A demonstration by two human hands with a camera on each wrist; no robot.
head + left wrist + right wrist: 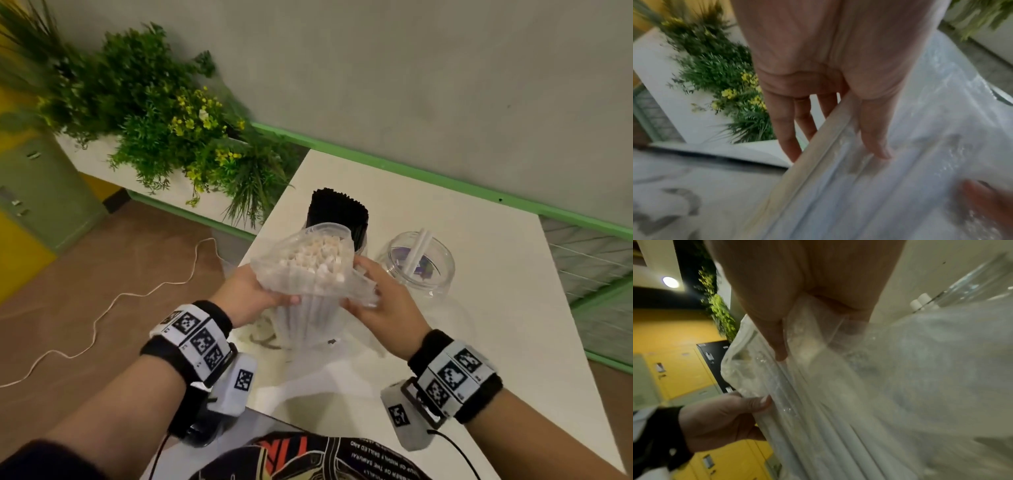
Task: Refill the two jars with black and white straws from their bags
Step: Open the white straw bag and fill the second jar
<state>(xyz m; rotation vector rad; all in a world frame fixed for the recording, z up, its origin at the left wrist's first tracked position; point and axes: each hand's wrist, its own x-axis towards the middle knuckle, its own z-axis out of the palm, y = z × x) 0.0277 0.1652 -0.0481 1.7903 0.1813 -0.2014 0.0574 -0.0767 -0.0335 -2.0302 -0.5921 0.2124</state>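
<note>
I hold a clear plastic bag of white straws upright over the white table, its mouth open at the top. My left hand grips its left side, thumb in front and fingers behind. My right hand grips the right side, thumb pressed on the plastic. Behind the bag stands a jar packed with black straws. To the right is a clear jar holding two white straws.
Leafy plants with yellow flowers stand on a ledge left of the table. A white cable trails across the brown floor. A green rail runs along the wall behind. Something crumpled and clear lies under my hands.
</note>
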